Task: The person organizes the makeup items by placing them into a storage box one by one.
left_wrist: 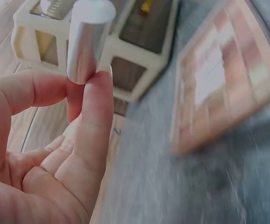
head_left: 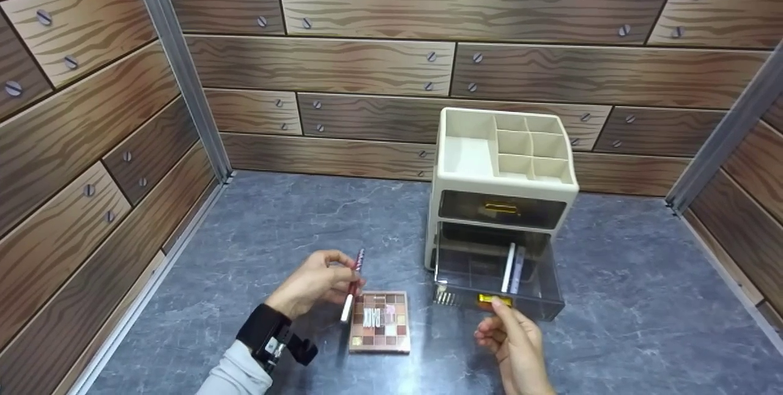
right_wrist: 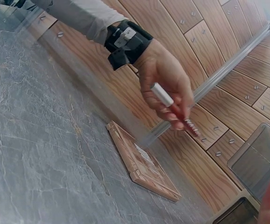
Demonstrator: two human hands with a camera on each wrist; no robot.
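The red tube (head_left: 352,289), pinched in the left hand (head_left: 318,285), hung above the bench (head_left: 287,211) near the palette (head_left: 380,324), left of the open drawer (head_left: 543,307), long axis running near to far; the right hand (head_left: 517,346), nearer the drawer, touched its gold handle (head_left: 486,299) with one extended digit.

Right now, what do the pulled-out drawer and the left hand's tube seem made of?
Drawer: probably glossy, smoke-tinted plastic; its walls look see-through. Tube: red body, perhaps plastic, unclear; its silvery cap shines like metal or coated plastic.
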